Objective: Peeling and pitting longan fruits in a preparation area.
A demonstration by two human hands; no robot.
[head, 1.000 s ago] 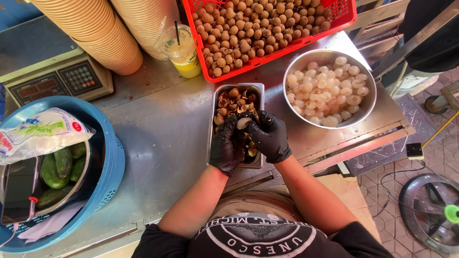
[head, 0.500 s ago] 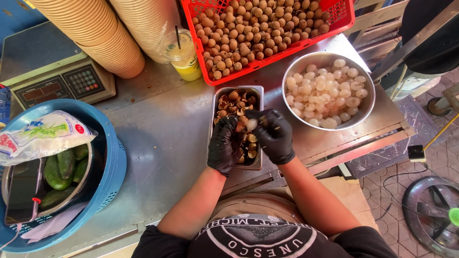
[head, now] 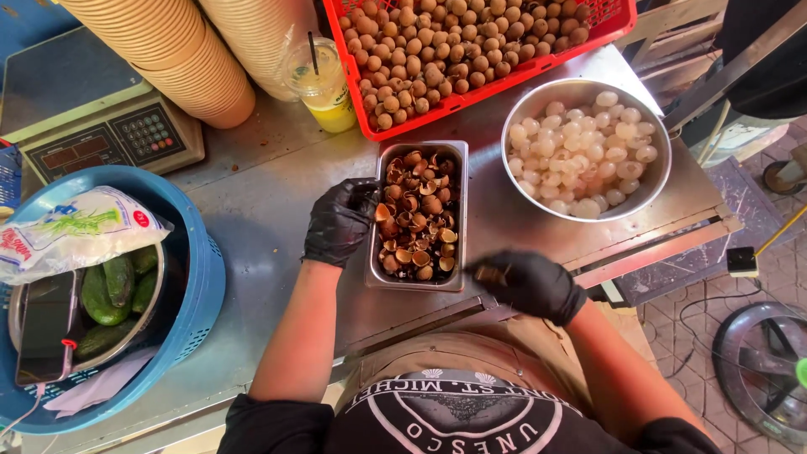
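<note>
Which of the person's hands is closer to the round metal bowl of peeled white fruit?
The right hand. It lies below the bowl, at the near right corner of the steel shell tray. The left hand grips that tray's far left side, farther away.

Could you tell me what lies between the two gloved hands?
In the head view, the steel tray of brown shells lies between left hand and right hand.

My right hand [head: 525,284] curls around something small and brown; I can't tell what. My left hand [head: 338,220] covers the left rim of the shell tray [head: 458,220]. The top edge cuts off the red crate [head: 471,99] and the paper cup stacks [head: 168,50]. The phone [head: 46,324] lies half buried in the blue basket [head: 202,277].
</note>
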